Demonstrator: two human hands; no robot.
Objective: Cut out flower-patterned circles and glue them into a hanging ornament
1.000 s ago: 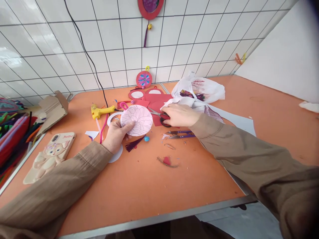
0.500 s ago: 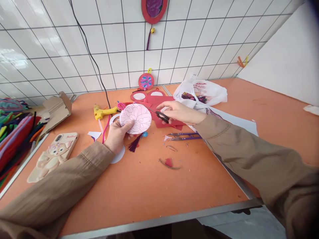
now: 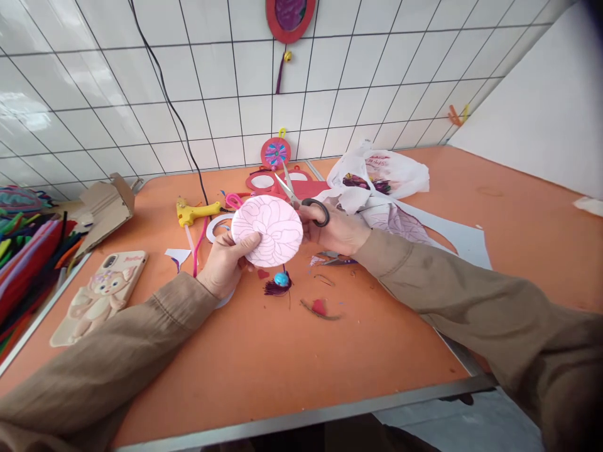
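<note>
My left hand (image 3: 229, 258) pinches a round pink disc (image 3: 271, 229) with a line-drawn flower, thumb on its face. A pink loop (image 3: 233, 201) shows at the disc's upper left. Below it dangles a blue bead (image 3: 281, 279) over a dark purple tassel (image 3: 276, 289). My right hand (image 3: 338, 231) grips black-handled scissors (image 3: 315, 212) beside the disc's right edge. Their blades (image 3: 288, 187) point up and are spread apart. Under the right hand lie thread snips (image 3: 335, 258), partly covered.
A yellow glue gun (image 3: 198, 212), a phone in a case (image 3: 101, 295) and a cardboard piece (image 3: 107, 213) are at the left. Red card rings (image 3: 254, 181) lie at the back near a white plastic bag (image 3: 400, 172). Bright pipe cleaners (image 3: 32, 270) fill the left edge.
The scissors have swung upright and their blades now show apart. My right hand has turned and dropped slightly. The disc has moved a little right, and the bead and tassel hang lower.
</note>
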